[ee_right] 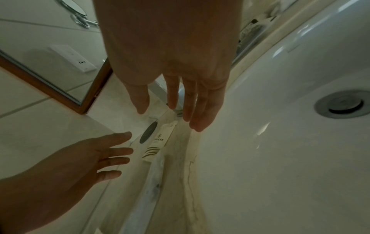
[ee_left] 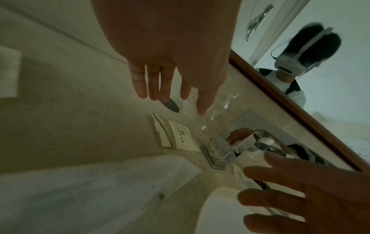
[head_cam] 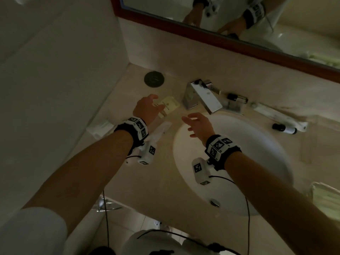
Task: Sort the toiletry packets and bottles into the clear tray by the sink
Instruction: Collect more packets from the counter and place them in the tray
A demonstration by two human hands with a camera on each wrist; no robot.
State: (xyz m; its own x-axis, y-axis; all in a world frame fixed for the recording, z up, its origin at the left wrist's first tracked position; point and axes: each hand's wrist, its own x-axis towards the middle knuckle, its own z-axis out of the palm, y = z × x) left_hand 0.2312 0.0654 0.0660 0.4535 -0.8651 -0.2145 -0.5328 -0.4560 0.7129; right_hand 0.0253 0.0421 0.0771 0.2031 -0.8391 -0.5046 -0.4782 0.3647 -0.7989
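Note:
A cream packet (head_cam: 170, 105) with dark stripes lies flat on the counter left of the faucet (head_cam: 200, 96); it also shows in the wrist views (ee_left: 174, 134) (ee_right: 156, 145). My left hand (head_cam: 158, 103) (ee_left: 164, 95) is spread open just above its near edge and holds nothing. My right hand (head_cam: 187, 126) (ee_right: 176, 110) hangs open over the basin's left rim, empty. A long white packet (head_cam: 162, 127) lies under my left wrist. Right of the faucet lie two small black-capped bottles (head_cam: 237, 98) (head_cam: 284, 128) and a long white tube (head_cam: 279, 115). A faint clear tray outline (head_cam: 311, 144) shows at the far right.
The white basin (head_cam: 257, 162) fills the middle. A black round disc (head_cam: 154, 78) sits in the back left corner. A white box (head_cam: 100, 127) lies by the left wall. A folded towel (head_cam: 325, 197) is at the right edge. The framed mirror (head_cam: 239, 41) runs behind.

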